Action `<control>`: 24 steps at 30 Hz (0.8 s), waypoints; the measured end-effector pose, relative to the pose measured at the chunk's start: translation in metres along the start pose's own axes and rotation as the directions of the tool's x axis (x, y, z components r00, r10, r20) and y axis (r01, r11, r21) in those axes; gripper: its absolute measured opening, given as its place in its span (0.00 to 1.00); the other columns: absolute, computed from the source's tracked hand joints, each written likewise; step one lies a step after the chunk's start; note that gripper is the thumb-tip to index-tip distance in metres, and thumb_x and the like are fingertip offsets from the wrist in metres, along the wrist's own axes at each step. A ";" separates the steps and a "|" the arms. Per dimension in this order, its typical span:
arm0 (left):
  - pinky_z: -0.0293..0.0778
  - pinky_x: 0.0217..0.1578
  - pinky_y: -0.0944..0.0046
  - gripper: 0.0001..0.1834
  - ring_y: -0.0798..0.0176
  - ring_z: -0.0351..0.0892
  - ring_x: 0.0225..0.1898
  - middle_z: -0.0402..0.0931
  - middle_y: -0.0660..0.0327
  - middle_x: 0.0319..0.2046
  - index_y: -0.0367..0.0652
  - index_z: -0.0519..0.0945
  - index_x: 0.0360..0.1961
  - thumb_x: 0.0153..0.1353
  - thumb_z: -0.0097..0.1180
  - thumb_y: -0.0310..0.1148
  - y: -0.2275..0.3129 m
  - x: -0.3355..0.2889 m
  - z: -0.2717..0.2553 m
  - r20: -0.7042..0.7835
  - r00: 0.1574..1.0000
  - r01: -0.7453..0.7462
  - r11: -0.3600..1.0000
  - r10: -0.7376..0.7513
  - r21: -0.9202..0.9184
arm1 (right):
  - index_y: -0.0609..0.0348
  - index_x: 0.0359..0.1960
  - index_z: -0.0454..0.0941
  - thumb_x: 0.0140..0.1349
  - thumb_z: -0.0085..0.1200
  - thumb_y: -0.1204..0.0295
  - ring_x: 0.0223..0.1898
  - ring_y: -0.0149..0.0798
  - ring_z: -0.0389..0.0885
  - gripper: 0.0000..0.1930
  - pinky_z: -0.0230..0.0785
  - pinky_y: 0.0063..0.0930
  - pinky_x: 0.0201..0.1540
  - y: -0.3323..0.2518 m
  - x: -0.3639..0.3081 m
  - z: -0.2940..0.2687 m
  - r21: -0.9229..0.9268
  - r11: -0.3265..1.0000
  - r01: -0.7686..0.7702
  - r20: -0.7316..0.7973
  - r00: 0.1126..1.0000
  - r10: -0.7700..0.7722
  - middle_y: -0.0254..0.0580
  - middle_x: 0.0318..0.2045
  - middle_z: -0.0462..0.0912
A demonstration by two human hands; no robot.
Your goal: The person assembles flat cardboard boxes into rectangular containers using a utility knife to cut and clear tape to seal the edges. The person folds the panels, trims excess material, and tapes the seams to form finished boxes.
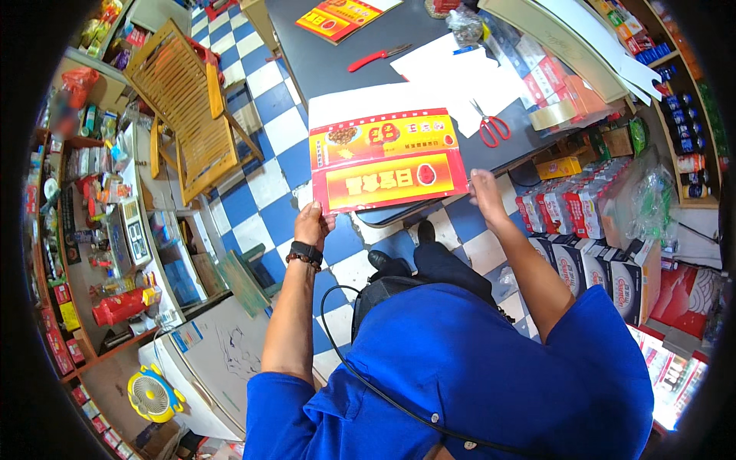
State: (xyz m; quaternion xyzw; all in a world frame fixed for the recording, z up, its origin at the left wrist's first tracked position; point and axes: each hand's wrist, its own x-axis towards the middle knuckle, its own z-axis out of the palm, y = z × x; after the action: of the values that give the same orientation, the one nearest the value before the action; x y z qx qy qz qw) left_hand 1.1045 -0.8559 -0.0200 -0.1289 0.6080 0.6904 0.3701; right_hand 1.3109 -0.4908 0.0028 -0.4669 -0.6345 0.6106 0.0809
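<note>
A flat red and yellow printed cardboard panel point(389, 184) with a white strip along its far side lies at the near edge of the dark table point(337, 77), its near edge reaching past the rim. My left hand point(312, 226) pinches its near left corner, thumb on top. My right hand point(487, 198) is at its near right corner, fingers apart and close to the edge; whether they touch it is hard to tell. Beyond the panel lie scissors point(491, 127) with red handles and a red-handled knife point(377, 58).
White paper sheets point(448, 69), a second printed cardboard piece point(337, 21) and a tape roll point(553, 115) are on the table. A wooden folding chair point(180, 100) stands left. Packs of cans point(563, 208) and cartons point(583, 268) are stacked right. Filled shelves line both sides.
</note>
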 end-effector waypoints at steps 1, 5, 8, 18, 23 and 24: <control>0.78 0.29 0.68 0.15 0.70 0.78 0.25 0.83 0.62 0.31 0.42 0.78 0.49 0.75 0.46 0.41 0.001 -0.002 0.001 0.024 1.000 -0.008 1.000 0.008 -0.008 | 0.59 0.48 0.75 0.69 0.54 0.56 0.40 0.35 0.80 0.18 0.71 0.29 0.41 -0.005 -0.009 -0.005 0.125 0.989 -0.074 0.103 0.993 0.061 0.39 0.40 0.80; 0.79 0.32 0.67 0.14 0.68 0.80 0.26 0.82 0.60 0.30 0.43 0.77 0.47 0.75 0.43 0.40 0.008 -0.015 0.004 0.003 0.998 0.062 0.998 -0.062 0.033 | 0.58 0.44 0.76 0.69 0.54 0.60 0.30 0.27 0.79 0.14 0.69 0.20 0.30 -0.018 -0.016 -0.006 0.315 0.936 -0.161 0.338 0.940 0.048 0.36 0.35 0.82; 0.79 0.48 0.55 0.20 0.52 0.83 0.44 0.81 0.48 0.47 0.36 0.72 0.58 0.72 0.50 0.38 -0.007 -0.016 -0.009 -0.167 0.806 -0.308 0.643 0.568 0.702 | 0.58 0.40 0.77 0.68 0.54 0.65 0.23 0.25 0.77 0.10 0.67 0.18 0.27 -0.039 -0.021 0.012 0.293 0.946 -0.137 0.368 0.930 0.020 0.34 0.29 0.81; 0.44 0.66 0.25 0.33 0.49 0.62 0.70 0.68 0.61 0.67 0.60 0.71 0.66 0.59 0.64 0.40 0.122 -0.105 0.146 0.198 0.686 0.009 -0.280 0.700 0.960 | 0.53 0.38 0.73 0.69 0.55 0.65 0.26 0.23 0.75 0.07 0.67 0.19 0.30 -0.160 -0.070 0.009 0.551 0.830 -0.090 0.388 0.908 -0.160 0.31 0.30 0.79; 0.65 0.63 0.44 0.19 0.52 0.79 0.55 0.83 0.58 0.49 0.48 0.82 0.51 0.59 0.55 0.20 0.151 -0.112 0.153 0.426 0.339 -0.359 -0.303 0.839 0.883 | 0.57 0.50 0.71 0.75 0.45 0.58 0.44 0.30 0.80 0.16 0.73 0.29 0.49 -0.201 -0.097 -0.001 0.628 0.774 -0.083 0.604 0.679 -0.417 0.41 0.44 0.80; 0.72 0.57 0.51 0.17 0.50 0.82 0.50 0.84 0.54 0.45 0.45 0.83 0.49 0.60 0.55 0.18 0.158 -0.115 0.153 0.410 0.238 -0.435 -0.281 0.880 0.855 | 0.58 0.54 0.70 0.77 0.41 0.55 0.50 0.32 0.79 0.19 0.72 0.33 0.54 -0.209 -0.097 -0.008 0.671 0.735 -0.098 0.631 0.595 -0.497 0.44 0.48 0.79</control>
State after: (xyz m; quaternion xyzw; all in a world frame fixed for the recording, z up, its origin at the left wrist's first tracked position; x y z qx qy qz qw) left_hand 1.1206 -0.7517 0.2043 0.3447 0.8719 0.2458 -0.2462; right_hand 1.2668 -0.5147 0.2278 -0.0156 -0.4051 0.9138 0.0259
